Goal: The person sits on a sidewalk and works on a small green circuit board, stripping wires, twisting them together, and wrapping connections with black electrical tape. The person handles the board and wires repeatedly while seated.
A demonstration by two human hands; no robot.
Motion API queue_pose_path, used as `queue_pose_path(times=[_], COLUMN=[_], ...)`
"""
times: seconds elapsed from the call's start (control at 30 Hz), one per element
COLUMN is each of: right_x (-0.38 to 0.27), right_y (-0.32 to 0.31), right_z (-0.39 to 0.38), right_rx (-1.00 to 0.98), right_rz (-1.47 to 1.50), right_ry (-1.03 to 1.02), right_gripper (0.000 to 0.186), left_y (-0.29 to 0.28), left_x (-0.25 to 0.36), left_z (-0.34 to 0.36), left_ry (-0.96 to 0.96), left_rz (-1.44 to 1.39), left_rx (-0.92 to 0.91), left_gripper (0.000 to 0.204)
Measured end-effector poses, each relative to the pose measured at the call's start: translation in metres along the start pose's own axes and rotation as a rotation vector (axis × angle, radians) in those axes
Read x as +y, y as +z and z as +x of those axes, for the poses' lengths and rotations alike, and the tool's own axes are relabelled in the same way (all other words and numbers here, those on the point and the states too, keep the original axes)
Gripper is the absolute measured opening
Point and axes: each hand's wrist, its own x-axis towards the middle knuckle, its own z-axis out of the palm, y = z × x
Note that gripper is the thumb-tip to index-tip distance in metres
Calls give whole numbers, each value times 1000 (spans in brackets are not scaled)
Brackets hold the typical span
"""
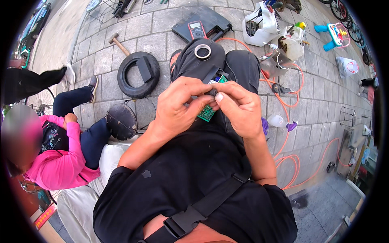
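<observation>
Above my lap both hands meet, fingertips pinched together. My left hand [177, 102] and my right hand [242, 108] grip a small dark piece [213, 92] between thumbs and forefingers; its kind is too small to make out. Beneath the fingers lies a green circuit board [206, 114], largely covered by my hands. A roll of tape [202, 52] rests on my left thigh near the knee.
Past my knees, a red multimeter [197, 30] lies on a black tool case [214, 22]. A tyre [150, 86] and hammer [118, 43] are left. Cut-open white containers [261, 28] and an orange hose [300, 77] lie right. A person in pink [60, 170] sits at left.
</observation>
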Motion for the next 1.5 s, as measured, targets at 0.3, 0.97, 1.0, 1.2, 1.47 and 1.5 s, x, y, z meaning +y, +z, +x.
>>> queue_pose_path(times=[0.3,0.97,1.0,1.2,1.47,1.5], right_x=[1,-10,-9,5,1,-6], right_y=[6,17,18,19,0,-5], right_z=[-2,-25,-26,-35,-37,-35], right_rx=[90,166,187,248,138,86], right_rz=[-368,-775,-790,-890,-648,-565], right_ry=[-164,-436,-428,-411,-249,-199], right_gripper=[23,26,25,26,28,29], left_y=[6,2,2,21,18,17], left_x=[4,8,9,8,2,0], left_z=[-7,-15,-16,-25,-18,-18], left_ry=[25,-783,-788,-413,-477,-504], left_rz=[13,-763,-711,-521,-534,-594], left_rx=[26,-287,-303,-223,-379,-406], left_gripper=[34,23,23,17,12,12])
